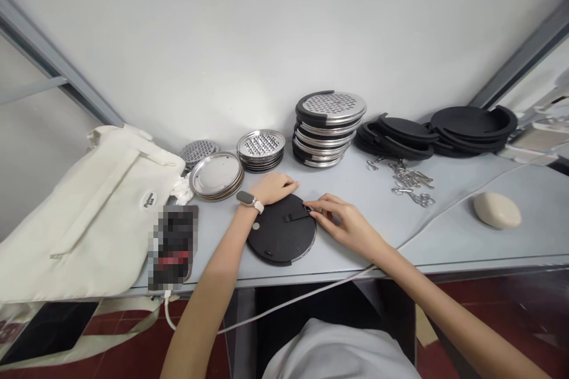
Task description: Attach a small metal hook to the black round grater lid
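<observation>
A black round grater holder [280, 237] lies flat near the table's front edge, a strip of metal showing along its lower right rim. My left hand [274, 188], wearing a watch at the wrist, is closed over its far edge; some fingertips are hidden. At the right side of the holder, my right hand [340, 219] pinches a small metal clip [307, 208] between thumb and fingers. The clip is at the end of a short black strap [294, 216] on the holder. Several loose metal clips [413, 183] lie in a heap farther right.
Behind stand stacked graters in black holders [331, 130], grater discs [261, 148] and plain metal discs [216, 174]. Black holders [473, 127] pile up at right. A white bag [89, 213], a phone [173, 249], a cream rounded object [496, 210] and a white cable [444, 211] are also around.
</observation>
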The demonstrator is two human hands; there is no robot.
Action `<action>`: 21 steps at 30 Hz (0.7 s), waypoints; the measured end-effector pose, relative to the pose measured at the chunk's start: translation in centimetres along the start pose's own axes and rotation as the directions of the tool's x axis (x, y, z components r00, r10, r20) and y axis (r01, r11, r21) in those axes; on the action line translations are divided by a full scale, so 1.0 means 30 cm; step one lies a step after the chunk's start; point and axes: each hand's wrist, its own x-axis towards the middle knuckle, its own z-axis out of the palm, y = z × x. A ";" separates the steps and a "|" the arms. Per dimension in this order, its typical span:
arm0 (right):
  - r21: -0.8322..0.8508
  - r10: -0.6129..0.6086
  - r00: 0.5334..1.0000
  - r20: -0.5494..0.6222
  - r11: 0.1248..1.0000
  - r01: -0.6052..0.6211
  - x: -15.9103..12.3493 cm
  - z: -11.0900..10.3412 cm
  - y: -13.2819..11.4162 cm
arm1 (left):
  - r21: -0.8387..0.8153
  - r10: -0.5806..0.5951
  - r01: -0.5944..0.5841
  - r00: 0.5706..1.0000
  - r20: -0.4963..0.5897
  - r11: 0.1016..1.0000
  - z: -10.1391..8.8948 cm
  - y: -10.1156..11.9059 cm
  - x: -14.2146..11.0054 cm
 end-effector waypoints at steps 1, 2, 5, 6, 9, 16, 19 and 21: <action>-0.003 -0.004 1.000 0.000 1.000 0.004 0.000 0.000 0.000 | -0.003 0.001 -0.001 1.000 -0.001 1.000 0.001 -0.001 0.000; -0.007 -0.008 1.000 -0.001 1.000 0.008 0.000 0.000 -0.001 | -0.006 0.003 -0.003 1.000 -0.001 1.000 0.002 -0.002 0.001; -0.021 -0.013 1.000 -0.001 1.000 0.013 0.000 0.000 -0.002 | -0.009 0.007 -0.007 1.000 0.000 1.000 0.004 -0.004 0.002; -0.027 -0.012 1.000 0.000 1.000 0.012 0.000 0.000 -0.002 | -0.010 0.008 -0.008 1.000 0.001 1.000 0.004 -0.004 0.002; -0.041 -0.008 1.000 0.002 0.999 0.008 0.001 0.000 -0.003 | -0.012 0.012 -0.012 1.000 -0.001 1.000 0.003 -0.003 0.002; -0.066 -0.018 1.000 -0.003 0.998 0.018 0.000 0.002 -0.005 | 0.000 0.000 0.000 1.000 0.006 1.000 0.000 -0.003 0.002; -0.074 -0.028 1.000 -0.014 0.997 0.027 -0.001 0.002 -0.005 | 0.003 0.003 -0.003 1.000 0.007 1.000 -0.001 -0.001 0.001; -0.079 -0.029 0.999 -0.020 0.997 0.028 -0.001 0.002 -0.005 | 0.002 0.000 0.000 1.000 0.007 1.000 -0.002 0.001 0.001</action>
